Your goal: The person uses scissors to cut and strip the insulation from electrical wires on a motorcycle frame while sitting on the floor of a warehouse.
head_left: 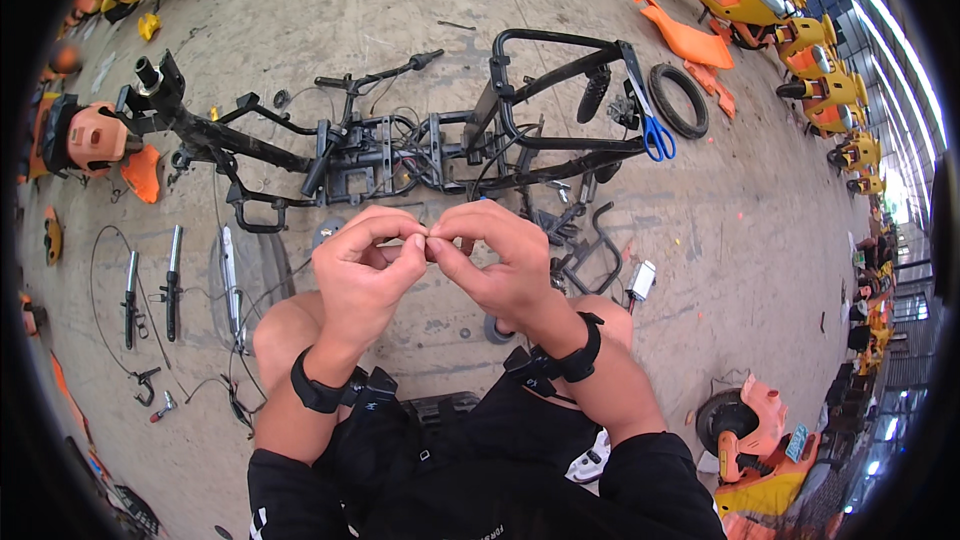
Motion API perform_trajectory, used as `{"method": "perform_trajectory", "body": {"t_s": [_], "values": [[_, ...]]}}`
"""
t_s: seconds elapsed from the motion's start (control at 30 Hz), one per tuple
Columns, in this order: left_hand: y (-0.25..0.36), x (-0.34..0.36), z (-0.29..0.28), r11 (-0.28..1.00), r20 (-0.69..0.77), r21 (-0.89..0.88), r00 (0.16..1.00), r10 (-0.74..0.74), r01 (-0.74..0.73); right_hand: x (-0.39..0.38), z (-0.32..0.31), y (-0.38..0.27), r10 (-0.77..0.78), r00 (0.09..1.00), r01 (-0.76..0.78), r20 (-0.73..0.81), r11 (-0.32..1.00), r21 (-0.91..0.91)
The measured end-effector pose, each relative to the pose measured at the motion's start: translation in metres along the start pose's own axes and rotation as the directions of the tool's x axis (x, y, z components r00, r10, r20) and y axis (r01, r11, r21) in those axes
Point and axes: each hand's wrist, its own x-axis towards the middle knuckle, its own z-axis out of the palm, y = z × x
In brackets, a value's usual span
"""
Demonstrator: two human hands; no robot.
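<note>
My left hand (368, 262) and my right hand (492, 258) meet fingertip to fingertip above my knees. Both are closed in a pinch around something tiny and dark; its kind is too small and too covered to make out. Just beyond my hands lies a black scooter frame (265, 152), stretching across the floor with cables and brackets at its middle. Blue-handled scissors (658, 138) rest against the right end of the frame. A black strap with a small device circles each wrist.
Two fork tubes (173, 285) and loose cables lie at left. A black tyre (679, 101) and orange panels (684, 32) lie at far right. Black bent tubing (598, 245) and a white box-shaped part (642, 281) are right of my hands. Yellow scooters (822, 90) line the right side.
</note>
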Motion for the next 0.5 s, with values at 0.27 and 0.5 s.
{"method": "perform_trajectory", "body": {"t_s": [0.27, 0.5], "values": [[0.003, -0.001, -0.003, 0.999, 0.016, -0.018, 0.999, -0.044, 0.045, -0.004, 0.006, 0.001, -0.002, 1.000, 0.004, -0.022, 0.998, 0.064], [0.001, -0.002, -0.003, 0.994, 0.009, -0.088, 0.998, -0.058, 0.059, -0.008, 0.012, 0.002, 0.064, 0.996, -0.052, -0.070, 0.985, 0.164]]}}
